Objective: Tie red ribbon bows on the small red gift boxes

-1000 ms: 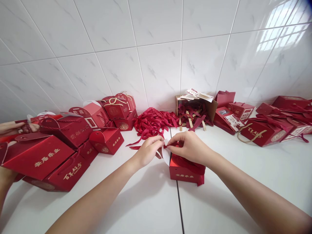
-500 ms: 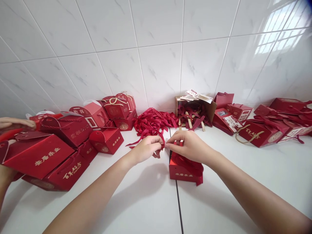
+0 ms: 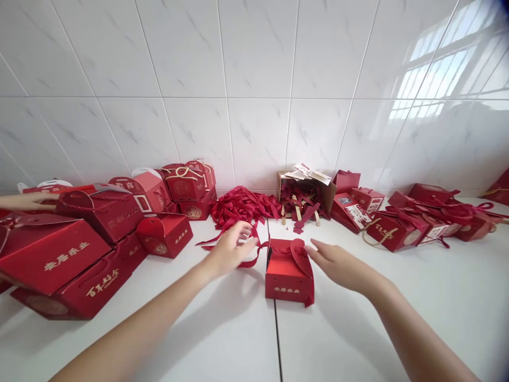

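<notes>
Your left hand (image 3: 228,250) hovers with fingers spread over a loose ribbon (image 3: 254,253) trailing from the small red box (image 3: 289,271) — your right hand (image 3: 338,261) is open too, fingertips just beside the box's right flank. The box stands mid-worktop (image 3: 238,329), long axis crosswise, between both hands. Near edge bare; stacked boxes (image 3: 79,249) crowd the left side.

Gold characters reading 安居乐业 are showing on the front of the small red box (image 3: 289,278) and the large red box (image 3: 51,257); 百年好合 is showing on the box beneath it (image 3: 95,284)
</notes>
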A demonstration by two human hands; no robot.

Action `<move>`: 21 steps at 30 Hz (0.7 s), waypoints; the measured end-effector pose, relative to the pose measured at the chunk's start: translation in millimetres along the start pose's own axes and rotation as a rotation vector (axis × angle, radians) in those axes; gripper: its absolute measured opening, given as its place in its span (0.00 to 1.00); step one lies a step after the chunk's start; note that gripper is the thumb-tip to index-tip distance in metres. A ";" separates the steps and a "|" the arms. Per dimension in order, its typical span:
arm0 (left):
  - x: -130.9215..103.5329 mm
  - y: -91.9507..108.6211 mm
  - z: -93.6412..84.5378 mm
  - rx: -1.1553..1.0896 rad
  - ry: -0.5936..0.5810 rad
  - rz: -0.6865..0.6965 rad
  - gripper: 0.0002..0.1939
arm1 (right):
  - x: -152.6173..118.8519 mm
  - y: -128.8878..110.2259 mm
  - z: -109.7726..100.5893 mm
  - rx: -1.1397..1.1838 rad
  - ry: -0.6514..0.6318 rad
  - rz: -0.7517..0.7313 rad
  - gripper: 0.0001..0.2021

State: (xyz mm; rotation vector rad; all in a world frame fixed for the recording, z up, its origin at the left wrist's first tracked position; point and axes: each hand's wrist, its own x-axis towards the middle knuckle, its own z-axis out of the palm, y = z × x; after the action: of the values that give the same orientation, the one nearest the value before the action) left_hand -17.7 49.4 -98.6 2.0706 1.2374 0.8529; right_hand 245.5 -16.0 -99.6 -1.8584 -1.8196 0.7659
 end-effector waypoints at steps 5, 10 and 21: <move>-22.0 6.2 42.0 -0.217 -0.091 -0.054 0.19 | -1.5 3.1 19.8 0.146 -0.144 -0.082 0.35; -46.0 10.0 32.4 -0.184 -0.113 -0.116 0.13 | -8.6 -0.6 23.7 0.198 -0.138 -0.113 0.34; -46.2 29.7 -27.8 -0.088 -0.178 -0.150 0.17 | -14.9 -7.6 5.8 0.655 -0.083 -0.105 0.24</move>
State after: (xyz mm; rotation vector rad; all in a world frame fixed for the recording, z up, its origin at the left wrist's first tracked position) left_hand -40.0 -0.1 -69.6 1.9121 1.2185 0.6285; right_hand 236.1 -30.9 -97.7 -1.3097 -1.4489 1.2308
